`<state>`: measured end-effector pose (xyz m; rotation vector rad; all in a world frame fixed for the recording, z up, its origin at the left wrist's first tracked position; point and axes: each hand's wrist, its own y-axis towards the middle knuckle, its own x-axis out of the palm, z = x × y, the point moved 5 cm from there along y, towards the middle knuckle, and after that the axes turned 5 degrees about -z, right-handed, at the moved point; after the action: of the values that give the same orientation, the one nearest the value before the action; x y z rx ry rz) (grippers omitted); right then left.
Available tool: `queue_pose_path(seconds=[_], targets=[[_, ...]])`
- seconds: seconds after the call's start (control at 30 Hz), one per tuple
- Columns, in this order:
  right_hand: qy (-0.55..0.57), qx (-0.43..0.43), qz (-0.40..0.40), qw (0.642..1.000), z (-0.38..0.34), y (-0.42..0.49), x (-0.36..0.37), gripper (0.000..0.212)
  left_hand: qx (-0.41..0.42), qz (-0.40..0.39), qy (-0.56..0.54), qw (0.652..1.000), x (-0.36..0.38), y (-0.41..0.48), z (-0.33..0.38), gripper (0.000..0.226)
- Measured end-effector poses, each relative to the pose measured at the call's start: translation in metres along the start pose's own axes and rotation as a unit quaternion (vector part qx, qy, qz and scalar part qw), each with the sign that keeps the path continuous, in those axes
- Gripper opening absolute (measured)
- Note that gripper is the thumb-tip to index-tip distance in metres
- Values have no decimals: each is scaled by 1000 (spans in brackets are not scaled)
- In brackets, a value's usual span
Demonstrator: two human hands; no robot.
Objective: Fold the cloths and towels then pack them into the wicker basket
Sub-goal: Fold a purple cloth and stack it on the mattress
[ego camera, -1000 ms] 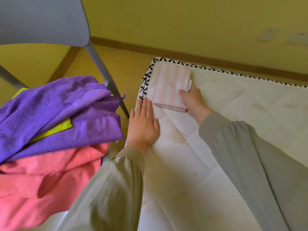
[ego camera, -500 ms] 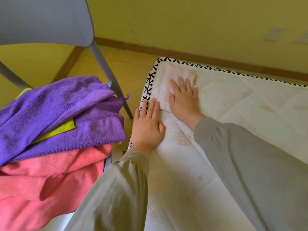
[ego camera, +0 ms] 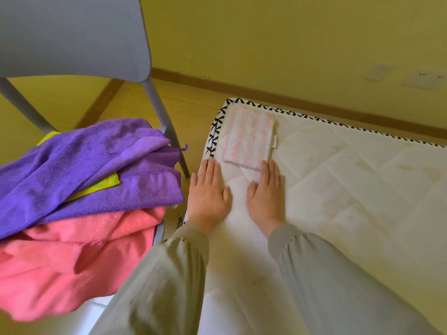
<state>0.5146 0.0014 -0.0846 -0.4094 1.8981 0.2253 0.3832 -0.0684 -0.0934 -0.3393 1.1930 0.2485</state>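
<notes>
A small pink-and-white striped cloth (ego camera: pixel 250 139) lies folded flat at the far left corner of the white mattress (ego camera: pixel 350 194). My left hand (ego camera: pixel 208 194) rests flat on the mattress near its left edge, fingers straight. Beside it, my right hand (ego camera: pixel 267 194) also lies flat, its fingertips just reaching the cloth's near edge. To the left sits a pile of towels: a purple towel (ego camera: pixel 79 165) on top, a yellow cloth (ego camera: pixel 106 186) peeking out within it, and a pink towel (ego camera: pixel 72 257) underneath. No wicker basket is in view.
A grey chair (ego camera: pixel 72 35) stands at the upper left, one leg coming down between the towel pile and the mattress. Wooden floor and a yellow wall with a brown skirting board lie beyond. Wall sockets (ego camera: pixel 423 79) sit at the upper right.
My right hand held the folded striped cloth's edge, then pressed flat on top of it, and has now slid back off it onto the mattress. My left hand stayed flat.
</notes>
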Motion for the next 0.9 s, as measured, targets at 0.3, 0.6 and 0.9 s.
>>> queue_pose_path(seconds=[0.3,0.6,0.9], targets=[[62,5,-21,998,-31,-38,-10,59,64,-53,-45,996,-36,-53,-23,70],[101,-129,-86,983,-131,-52,-2,48,65,35,108,991,-112,-95,-86,50],[150,-203,-135,958,-223,-65,13,50,-74,125,135,980,-173,-115,-182,39]])
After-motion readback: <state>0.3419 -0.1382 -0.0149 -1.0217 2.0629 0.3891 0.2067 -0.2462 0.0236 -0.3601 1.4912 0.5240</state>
